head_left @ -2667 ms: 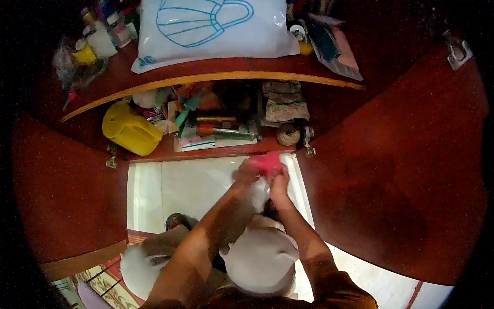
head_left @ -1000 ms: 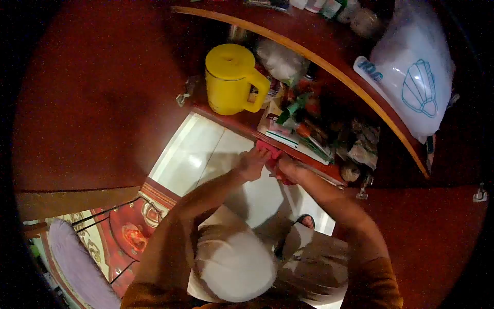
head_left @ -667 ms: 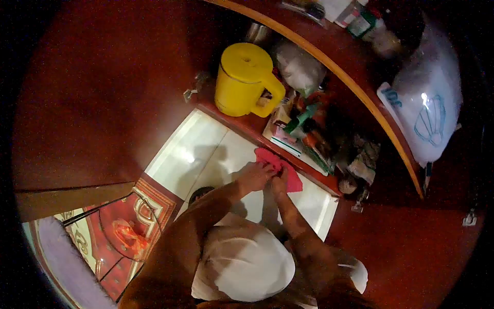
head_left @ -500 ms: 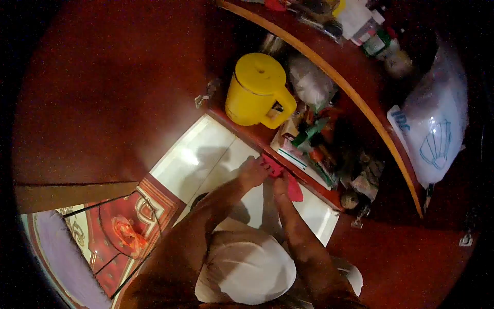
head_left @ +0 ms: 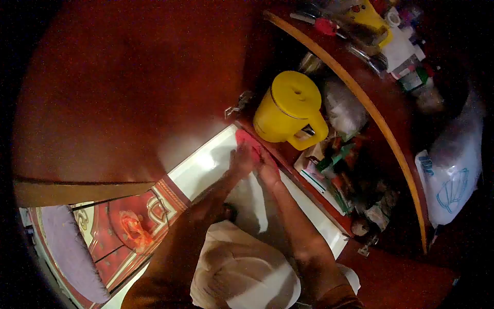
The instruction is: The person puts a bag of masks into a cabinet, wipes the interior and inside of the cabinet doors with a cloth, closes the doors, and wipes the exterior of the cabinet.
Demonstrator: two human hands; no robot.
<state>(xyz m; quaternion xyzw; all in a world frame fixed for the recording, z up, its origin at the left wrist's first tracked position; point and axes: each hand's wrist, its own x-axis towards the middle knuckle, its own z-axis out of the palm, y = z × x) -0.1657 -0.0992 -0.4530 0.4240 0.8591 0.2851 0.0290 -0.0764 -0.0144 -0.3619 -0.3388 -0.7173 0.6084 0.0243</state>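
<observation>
A pinkish-red cloth [head_left: 247,138] lies along the front edge of the cabinet's low shelf [head_left: 323,202], beside the white tiled floor. My left hand [head_left: 241,160] is on the cloth near the shelf's far left corner, fingers closed on it and partly in shadow. Close beside it, my right hand [head_left: 268,171] grips the cloth too, and part of the cloth shows past its fingers. Just beyond both hands, a yellow lidded mug [head_left: 288,108] with a handle stands on the shelf.
A curved upper shelf [head_left: 383,121] overhangs, carrying bottles and a filled white plastic bag [head_left: 453,180]. Packets and a clear plastic bag [head_left: 346,110] crowd the low shelf. Open doors [head_left: 128,87] flank it. A patterned red mat [head_left: 121,226] lies at lower left.
Both hands and the cloth have slid along the shelf edge toward its far left corner. The view has shifted, so the mug appears further right and lower.
</observation>
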